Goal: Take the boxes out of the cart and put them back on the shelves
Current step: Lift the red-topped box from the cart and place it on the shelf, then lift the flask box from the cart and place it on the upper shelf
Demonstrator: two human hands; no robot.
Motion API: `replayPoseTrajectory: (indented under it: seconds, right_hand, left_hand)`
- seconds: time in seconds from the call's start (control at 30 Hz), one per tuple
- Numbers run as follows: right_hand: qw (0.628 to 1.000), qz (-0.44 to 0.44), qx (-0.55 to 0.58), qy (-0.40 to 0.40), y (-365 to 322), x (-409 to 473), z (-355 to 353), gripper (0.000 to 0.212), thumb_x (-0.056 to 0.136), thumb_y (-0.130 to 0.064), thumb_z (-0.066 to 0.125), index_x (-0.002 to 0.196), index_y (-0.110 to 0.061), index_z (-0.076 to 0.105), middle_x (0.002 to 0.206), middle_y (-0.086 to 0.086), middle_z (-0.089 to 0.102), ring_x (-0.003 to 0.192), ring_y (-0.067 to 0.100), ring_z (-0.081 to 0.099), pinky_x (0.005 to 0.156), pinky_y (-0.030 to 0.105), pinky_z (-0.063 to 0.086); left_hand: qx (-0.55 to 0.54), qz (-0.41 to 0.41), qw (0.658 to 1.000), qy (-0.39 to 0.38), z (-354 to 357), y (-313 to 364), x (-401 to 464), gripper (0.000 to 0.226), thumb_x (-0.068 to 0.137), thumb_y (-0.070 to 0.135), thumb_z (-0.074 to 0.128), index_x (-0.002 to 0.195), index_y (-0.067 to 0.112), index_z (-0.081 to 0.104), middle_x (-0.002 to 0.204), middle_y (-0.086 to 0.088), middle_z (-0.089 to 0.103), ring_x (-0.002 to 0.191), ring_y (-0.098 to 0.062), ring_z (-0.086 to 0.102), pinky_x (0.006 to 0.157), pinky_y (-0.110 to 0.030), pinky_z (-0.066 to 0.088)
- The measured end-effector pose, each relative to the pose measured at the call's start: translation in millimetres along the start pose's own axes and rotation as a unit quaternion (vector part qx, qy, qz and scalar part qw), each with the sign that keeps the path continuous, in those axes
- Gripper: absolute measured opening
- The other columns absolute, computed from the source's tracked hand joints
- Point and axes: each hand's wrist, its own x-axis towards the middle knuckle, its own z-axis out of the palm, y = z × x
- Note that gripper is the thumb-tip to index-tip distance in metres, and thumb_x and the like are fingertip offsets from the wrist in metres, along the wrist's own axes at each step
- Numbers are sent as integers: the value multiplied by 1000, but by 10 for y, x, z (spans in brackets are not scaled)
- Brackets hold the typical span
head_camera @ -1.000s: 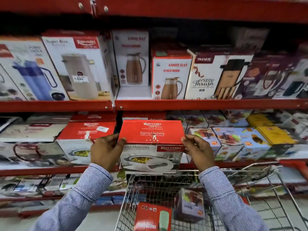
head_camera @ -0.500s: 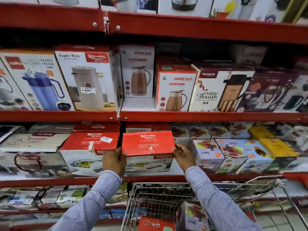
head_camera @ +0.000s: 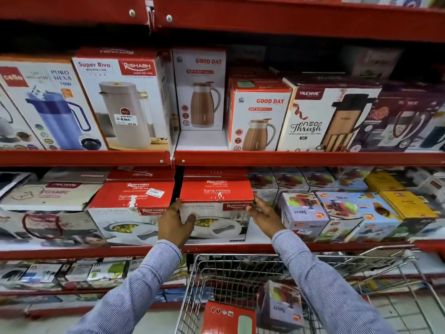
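Finely striped blue-white long sleeves (head_camera: 320, 280)

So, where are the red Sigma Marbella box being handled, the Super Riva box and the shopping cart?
Sigma Marbella box (head_camera: 216, 191): head view, middle of its red top.
Super Riva box (head_camera: 125, 100): head view, pictured flask on its front.
shopping cart (head_camera: 228, 276): head view, its front wire wall.
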Motion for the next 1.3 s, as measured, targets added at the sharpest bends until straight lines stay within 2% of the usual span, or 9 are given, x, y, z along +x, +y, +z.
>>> replayPoseTrajectory:
  seconds: [0.13, 0.27, 0.47, 0.63, 0.8, 0.97, 1.13, 1.23, 1.3]
  right_hand:
    - [1000, -4, 17, -14, 116, -106, 0, 58, 94, -23, 56, 148, -27, 34, 138, -6, 52, 132, 17, 47, 108, 34, 37]
    - [999, 13, 37, 22, 473, -367, 77, 60, 92, -24, 60, 147, -18, 37, 141, -8, 44, 127, 10, 45, 103, 27, 36]
    - [982, 172, -77, 25, 1605, -862, 392, 46, 95, -31, 53, 136, -12, 51, 143, 8, 53, 130, 23, 51, 102, 28, 34]
    - [928, 342, -129, -80, 2406, -1113, 664, 62, 90, -58, 42, 136, -15, 48, 81, 1, 58, 72, 17, 58, 66, 29, 50]
    - [900, 429, 36, -75, 2441, -1244, 822, 42, 90, -51, 49, 89, -12, 62, 117, 19, 70, 102, 32, 69, 95, 50, 54]
    - [923, 376, 55, -62, 2123, -1331, 687, 37, 92, -42, 47, 93, -9, 63, 117, 22, 68, 106, 35, 66, 95, 52, 53]
    - [970, 238, 39, -26, 1552, -1437, 391, 38, 92, -48, 45, 90, -22, 73, 103, 8, 76, 97, 27, 70, 92, 43, 55]
    - [989, 140, 47, 17, 1099, -1545, 205, 35, 93, -46, 50, 101, -24, 75, 100, 3, 77, 83, 7, 69, 68, 10, 52]
    - [991, 87, 86, 57, 785, -1594, 94, 29, 91, -36, 57, 105, -18, 74, 95, 2, 77, 76, 3, 69, 58, 4, 48]
  left_hand:
    - [16, 16, 999, -22, 23, -130, -124, 70, 89, 31, 66, 149, 11, 36, 88, -6, 70, 83, -22, 67, 77, -28, 51]
    - [3, -23, 998, -60, 152, -402, -417, 66, 87, 28, 68, 145, 10, 42, 131, -13, 65, 116, -31, 65, 96, -36, 51]
    - [-58, -210, 943, -250, 724, -1100, -1000, 27, 86, 25, 69, 109, 12, 62, 116, -2, 65, 98, -24, 67, 83, -30, 54]
    - [-54, -347, 877, -327, 1351, -1851, -1290, 93, 68, 45, 78, 140, 1, 41, 142, -14, 54, 129, -38, 53, 104, -39, 46]
    - [-44, -355, 871, -338, 1314, -1546, -1447, 64, 61, 44, 74, 115, 9, 68, 108, -12, 75, 95, -29, 71, 93, -41, 56]
    - [-65, -347, 888, -296, 1091, -1275, -1392, 29, 60, 40, 70, 73, 14, 69, 82, -11, 74, 78, -27, 68, 80, -39, 56]
    - [-175, -291, 907, -249, 715, -895, -1278, 25, 77, 33, 71, 86, 9, 68, 84, -9, 76, 82, -28, 71, 75, -39, 56]
    - [-206, -233, 926, -215, 423, -571, -1213, 16, 81, 27, 72, 80, 11, 72, 77, -5, 77, 78, -28, 73, 82, -46, 60]
    - [-226, -200, 933, -195, 236, -365, -1183, 18, 77, 31, 75, 79, 13, 74, 76, -4, 79, 75, -27, 76, 79, -47, 62]
